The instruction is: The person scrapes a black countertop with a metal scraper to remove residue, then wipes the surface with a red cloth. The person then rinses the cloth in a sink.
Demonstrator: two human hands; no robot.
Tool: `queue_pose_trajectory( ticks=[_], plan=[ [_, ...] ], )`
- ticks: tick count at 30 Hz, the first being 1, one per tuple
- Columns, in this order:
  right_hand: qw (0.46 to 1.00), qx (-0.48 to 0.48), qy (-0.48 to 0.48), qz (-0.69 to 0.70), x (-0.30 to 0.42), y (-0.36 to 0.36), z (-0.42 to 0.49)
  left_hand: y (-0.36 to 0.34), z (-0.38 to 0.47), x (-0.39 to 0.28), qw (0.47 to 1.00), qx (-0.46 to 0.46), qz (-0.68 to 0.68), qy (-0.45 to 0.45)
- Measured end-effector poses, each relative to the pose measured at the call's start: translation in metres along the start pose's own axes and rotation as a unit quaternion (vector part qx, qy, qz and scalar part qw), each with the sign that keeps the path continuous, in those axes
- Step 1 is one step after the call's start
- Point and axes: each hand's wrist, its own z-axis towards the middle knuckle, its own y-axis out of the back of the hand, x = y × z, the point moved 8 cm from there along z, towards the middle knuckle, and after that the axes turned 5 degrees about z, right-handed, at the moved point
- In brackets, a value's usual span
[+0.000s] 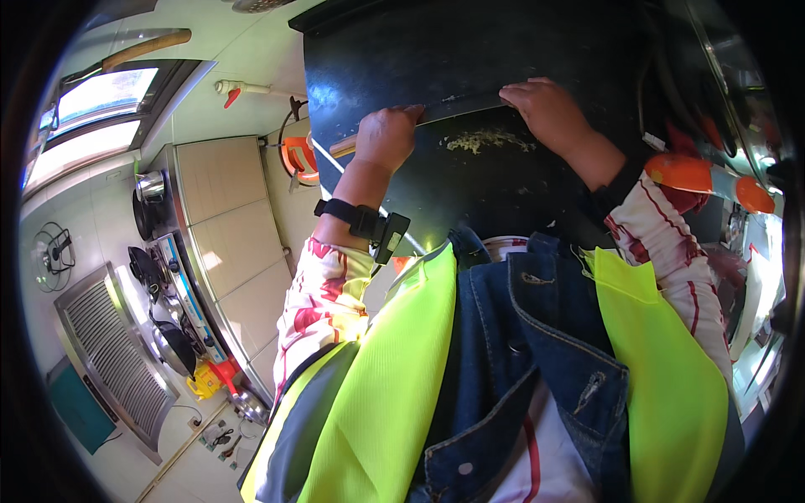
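A long, narrow strip-like tool [462, 113] with a thin pale edge spans the space between my hands, low over a dark worktop [390, 56]. Its wooden end [343, 146] sticks out to the left of my left hand [387, 135], which is closed around it. The fingertips of my right hand [544, 110] pinch the far right end. On the near side of the strip lies a patch of pale yellowish crumbs [487, 140], with small specks scattered around it. Whether the tool is a knife or a scraper I cannot tell.
An orange-handled item [682, 173] lies beside my right forearm. A pipe valve with a red lever [233, 95] juts from the wall at left. Farther left are a hob [192, 302] with pans and a steel pot [150, 187].
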Motion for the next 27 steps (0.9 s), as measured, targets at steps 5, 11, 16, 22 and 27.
queue_pose_trajectory(
  ticks=[5,11,16,22,27],
  plan=[
    [0.999,0.006,-0.009,-0.031,-0.006,-0.02,0.006,0.0,0.006,0.009,0.997,-0.078,0.006,-0.004],
    [0.997,-0.047,0.039,-0.057,-0.013,-0.025,0.028,-0.009,0.032,0.037,0.999,-0.044,0.015,0.022],
    [0.995,-0.051,0.034,-0.079,-0.025,-0.026,0.064,-0.005,0.066,0.056,0.999,-0.008,0.032,0.035],
    [0.996,0.022,-0.049,-0.067,-0.047,-0.036,0.073,-0.004,0.076,0.055,0.997,0.001,0.05,0.065],
    [0.998,0.003,-0.012,-0.055,-0.015,-0.024,0.019,-0.011,0.032,0.021,0.997,-0.073,-0.007,-0.005]
  ],
)
